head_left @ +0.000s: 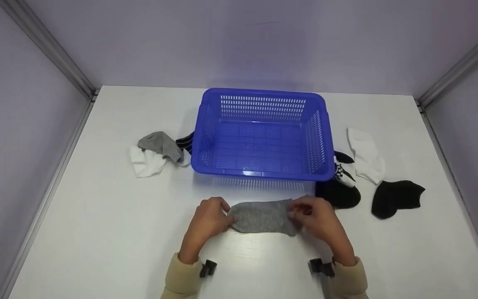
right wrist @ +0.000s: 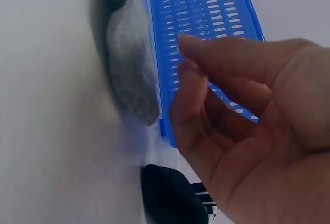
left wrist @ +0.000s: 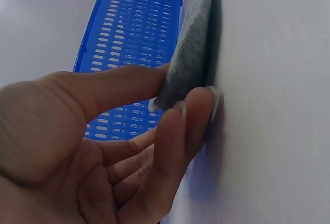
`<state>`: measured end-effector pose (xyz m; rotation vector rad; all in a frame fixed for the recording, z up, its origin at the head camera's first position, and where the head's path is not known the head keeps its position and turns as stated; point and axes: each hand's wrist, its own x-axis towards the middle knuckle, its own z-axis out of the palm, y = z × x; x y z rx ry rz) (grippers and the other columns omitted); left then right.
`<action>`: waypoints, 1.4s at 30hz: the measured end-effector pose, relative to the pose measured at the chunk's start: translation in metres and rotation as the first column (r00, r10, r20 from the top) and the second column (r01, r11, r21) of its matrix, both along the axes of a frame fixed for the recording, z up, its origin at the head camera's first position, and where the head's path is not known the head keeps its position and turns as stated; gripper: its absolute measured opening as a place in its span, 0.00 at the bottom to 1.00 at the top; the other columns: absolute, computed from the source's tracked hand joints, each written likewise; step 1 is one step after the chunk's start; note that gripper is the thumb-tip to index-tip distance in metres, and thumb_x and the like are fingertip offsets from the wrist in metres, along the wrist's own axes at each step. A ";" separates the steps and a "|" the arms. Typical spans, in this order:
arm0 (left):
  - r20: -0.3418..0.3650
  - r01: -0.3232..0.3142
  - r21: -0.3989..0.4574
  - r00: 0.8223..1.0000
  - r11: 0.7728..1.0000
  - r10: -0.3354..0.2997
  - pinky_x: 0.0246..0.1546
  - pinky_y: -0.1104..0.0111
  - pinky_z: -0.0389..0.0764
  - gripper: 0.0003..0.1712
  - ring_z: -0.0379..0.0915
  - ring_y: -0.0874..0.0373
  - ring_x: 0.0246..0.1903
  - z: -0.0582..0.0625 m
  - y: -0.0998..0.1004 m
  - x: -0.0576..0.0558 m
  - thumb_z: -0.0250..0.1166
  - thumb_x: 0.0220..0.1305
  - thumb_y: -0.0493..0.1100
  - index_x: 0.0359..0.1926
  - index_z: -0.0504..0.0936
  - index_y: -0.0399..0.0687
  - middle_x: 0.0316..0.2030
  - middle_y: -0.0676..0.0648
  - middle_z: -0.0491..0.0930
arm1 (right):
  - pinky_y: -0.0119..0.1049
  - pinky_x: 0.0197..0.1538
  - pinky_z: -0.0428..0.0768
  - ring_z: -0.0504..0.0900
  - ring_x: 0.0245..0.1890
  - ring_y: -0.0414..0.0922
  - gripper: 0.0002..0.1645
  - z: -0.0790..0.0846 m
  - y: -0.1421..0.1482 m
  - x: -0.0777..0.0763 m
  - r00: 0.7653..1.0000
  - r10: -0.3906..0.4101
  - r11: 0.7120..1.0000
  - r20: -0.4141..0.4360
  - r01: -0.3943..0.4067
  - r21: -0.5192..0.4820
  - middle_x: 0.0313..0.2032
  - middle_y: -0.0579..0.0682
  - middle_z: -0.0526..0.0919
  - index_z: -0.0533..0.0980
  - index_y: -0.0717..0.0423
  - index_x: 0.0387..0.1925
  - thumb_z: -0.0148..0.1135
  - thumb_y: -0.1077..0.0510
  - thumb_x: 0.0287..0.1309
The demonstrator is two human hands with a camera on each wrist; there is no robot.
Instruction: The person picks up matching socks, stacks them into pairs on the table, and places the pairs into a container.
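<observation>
A grey sock [head_left: 262, 216] lies flat and sideways on the white table, in front of the blue basket. My left hand [head_left: 210, 218] pinches its left end; in the left wrist view the thumb lies on one side of the grey fabric [left wrist: 192, 43] and the fingertips on the other. At the sock's right end is my right hand [head_left: 315, 216]. The right wrist view shows that hand's thumb and forefinger [right wrist: 192, 87] bent loosely towards each other with no fabric between them, apart from the grey sock [right wrist: 131, 64].
Behind the hands stands the blue plastic basket [head_left: 259, 174]. Left of it lie a grey sock [head_left: 160, 144], a white sock [head_left: 147, 162] and a black striped sock [head_left: 186, 142]. To its right are black socks [head_left: 340, 196], [head_left: 396, 197], a patterned sock [head_left: 344, 174] and a white sock [head_left: 365, 155].
</observation>
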<state>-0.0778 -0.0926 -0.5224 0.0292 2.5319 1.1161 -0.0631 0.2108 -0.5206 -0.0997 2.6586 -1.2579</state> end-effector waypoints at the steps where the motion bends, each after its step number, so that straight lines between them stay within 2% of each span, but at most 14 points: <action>1: -0.003 0.004 -0.006 1.000 1.000 -0.004 0.33 0.62 0.82 0.17 0.80 0.56 0.27 0.000 0.000 0.000 0.80 0.55 0.41 0.41 0.86 0.35 0.31 0.43 0.87 | 0.34 0.44 0.82 0.82 0.37 0.41 0.08 -0.001 0.000 0.000 1.000 0.023 1.000 0.005 -0.023 -0.003 0.36 0.49 0.88 0.88 0.56 0.42 0.74 0.63 0.60; 4: -0.004 0.014 -0.017 1.000 1.000 -0.014 0.34 0.61 0.81 0.17 0.80 0.54 0.29 0.000 0.000 -0.001 0.80 0.54 0.40 0.41 0.86 0.35 0.33 0.43 0.87 | 0.36 0.46 0.84 0.83 0.37 0.42 0.09 -0.002 -0.001 0.000 0.998 0.062 0.998 0.016 -0.062 0.001 0.37 0.50 0.88 0.88 0.58 0.43 0.74 0.63 0.60; 8: -0.011 0.016 -0.047 1.000 0.999 -0.017 0.33 0.61 0.80 0.15 0.79 0.54 0.29 -0.001 0.000 0.001 0.80 0.53 0.40 0.40 0.86 0.38 0.33 0.44 0.87 | 0.36 0.46 0.84 0.83 0.39 0.42 0.11 -0.002 -0.001 0.000 0.997 0.063 0.998 0.035 -0.064 0.007 0.38 0.51 0.88 0.88 0.60 0.44 0.73 0.63 0.60; 13: -0.046 0.028 -0.085 0.998 0.996 -0.031 0.31 0.62 0.77 0.16 0.76 0.56 0.28 -0.002 0.000 0.002 0.80 0.55 0.45 0.39 0.86 0.40 0.32 0.46 0.87 | 0.33 0.44 0.83 0.83 0.38 0.42 0.13 -0.001 -0.002 0.001 0.997 0.075 0.997 0.032 -0.075 0.008 0.39 0.53 0.87 0.86 0.63 0.46 0.71 0.65 0.59; 16: -0.048 0.039 -0.082 0.998 0.996 -0.043 0.30 0.62 0.77 0.19 0.75 0.57 0.27 -0.002 -0.001 0.003 0.80 0.57 0.49 0.41 0.86 0.40 0.30 0.47 0.86 | 0.31 0.40 0.81 0.82 0.36 0.41 0.14 0.000 -0.004 0.001 0.999 0.048 0.999 0.017 -0.048 -0.001 0.38 0.51 0.87 0.85 0.62 0.47 0.72 0.66 0.58; 21: -0.054 0.036 -0.073 0.998 0.997 -0.039 0.32 0.62 0.79 0.23 0.76 0.58 0.27 0.000 -0.006 0.003 0.78 0.60 0.53 0.43 0.87 0.38 0.28 0.47 0.84 | 0.31 0.38 0.79 0.79 0.33 0.40 0.16 0.006 -0.011 0.000 0.997 -0.016 0.999 -0.082 0.012 -0.044 0.35 0.49 0.86 0.85 0.60 0.48 0.76 0.64 0.57; 26: -0.081 0.006 -0.067 0.997 0.998 -0.012 0.32 0.62 0.79 0.22 0.77 0.58 0.26 0.004 -0.016 0.000 0.74 0.64 0.54 0.46 0.87 0.38 0.27 0.48 0.84 | 0.34 0.42 0.83 0.81 0.34 0.39 0.14 0.009 -0.024 -0.003 0.988 -0.009 0.998 -0.152 0.000 -0.057 0.34 0.48 0.87 0.85 0.62 0.46 0.76 0.65 0.58; 31: -0.113 -0.030 -0.059 0.993 0.998 0.023 0.34 0.60 0.81 0.21 0.80 0.57 0.28 0.011 -0.026 -0.008 0.71 0.68 0.54 0.47 0.86 0.40 0.28 0.49 0.86 | 0.33 0.41 0.84 0.83 0.35 0.39 0.09 0.007 -0.045 -0.007 0.977 0.086 0.993 -0.193 -0.099 -0.058 0.35 0.50 0.87 0.84 0.62 0.43 0.74 0.64 0.62; 34: -0.125 -0.057 -0.060 0.991 0.997 0.049 0.35 0.59 0.81 0.20 0.81 0.56 0.30 0.016 -0.033 -0.013 0.69 0.70 0.53 0.48 0.86 0.41 0.30 0.48 0.88 | 0.33 0.40 0.84 0.83 0.35 0.40 0.07 0.008 -0.060 -0.010 0.961 0.163 0.982 -0.225 -0.180 -0.055 0.35 0.51 0.87 0.84 0.61 0.42 0.73 0.63 0.63; 39: -0.128 -0.082 -0.068 0.989 0.994 0.072 0.33 0.60 0.80 0.20 0.82 0.54 0.30 0.023 -0.048 -0.020 0.67 0.72 0.54 0.50 0.85 0.41 0.34 0.45 0.89 | 0.34 0.41 0.86 0.85 0.36 0.43 0.06 0.013 -0.086 -0.017 0.934 0.246 0.962 -0.258 -0.268 -0.052 0.37 0.52 0.88 0.84 0.62 0.42 0.71 0.63 0.65; 42: -0.139 -0.097 -0.082 0.987 0.992 0.085 0.37 0.57 0.82 0.20 0.84 0.51 0.35 0.027 -0.060 -0.024 0.66 0.73 0.53 0.51 0.85 0.40 0.39 0.42 0.88 | 0.36 0.42 0.87 0.87 0.38 0.46 0.07 0.018 -0.104 -0.022 0.917 0.293 0.948 -0.272 -0.315 -0.041 0.39 0.54 0.89 0.84 0.64 0.43 0.69 0.62 0.67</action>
